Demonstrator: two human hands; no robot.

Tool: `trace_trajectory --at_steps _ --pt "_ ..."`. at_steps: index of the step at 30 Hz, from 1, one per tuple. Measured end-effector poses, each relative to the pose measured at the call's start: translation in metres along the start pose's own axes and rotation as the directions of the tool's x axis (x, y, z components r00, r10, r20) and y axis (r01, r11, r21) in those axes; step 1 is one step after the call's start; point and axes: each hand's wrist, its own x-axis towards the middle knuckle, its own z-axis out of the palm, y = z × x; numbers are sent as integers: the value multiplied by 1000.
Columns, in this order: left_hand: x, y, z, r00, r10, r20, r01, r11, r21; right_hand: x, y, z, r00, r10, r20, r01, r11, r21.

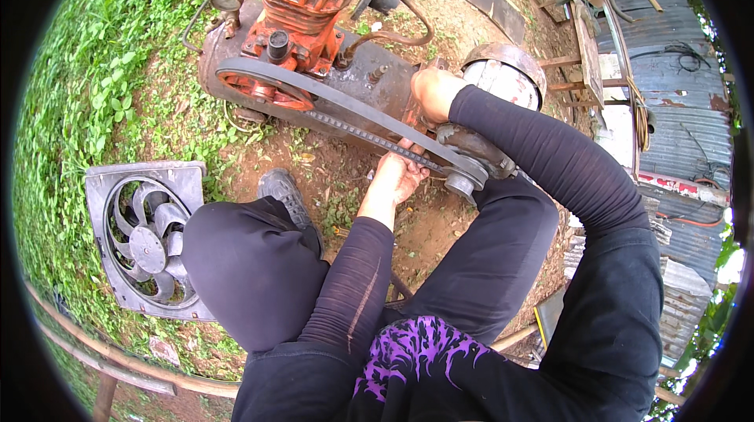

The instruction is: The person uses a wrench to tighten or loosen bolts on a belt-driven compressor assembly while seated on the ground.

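Leaning over a dark grey cylindrical metal tank (pixel 357 80), topped with a ribbed orange metal pump (pixel 302 9), near a rounded, rust-rimmed white metal housing (pixel 506 82). Facing a black rubber belt (pixel 361 107), looped along the tank's near side. Reaching past its upper run with the right hand (pixel 436 96), fingers hidden, hold impossible to tell. Touching its lower run with the left hand (pixel 399 178), impossible to tell whether clenched

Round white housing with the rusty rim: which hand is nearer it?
Right. The right hand is just left of the housing; the left hand is farther, at the lower run of the belt.
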Motion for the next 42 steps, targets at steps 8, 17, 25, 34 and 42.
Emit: trace_trajectory --at_steps 8,17,25,34,42 --pt "8 -4 -13 998 8 58 -4 998 -61 -5 -2 24 955 42 -295 13 983 181" --pt "-3 1 1 1000 12 13 -12 1000 -27 -14 -8 5 992 47 -115 -29 987 157" --pt "1 0 -1 1000 10 -4 -10 1000 -24 3 -4 3 995 65 71 -70 995 72" --pt "-4 2 3 1000 9 -12 -9 1000 -11 -15 -4 2 986 18 -163 1 993 115" --pt "5 -2 -8 999 13 39 -14 1000 25 2 -11 24 992 16 -123 4 987 162"
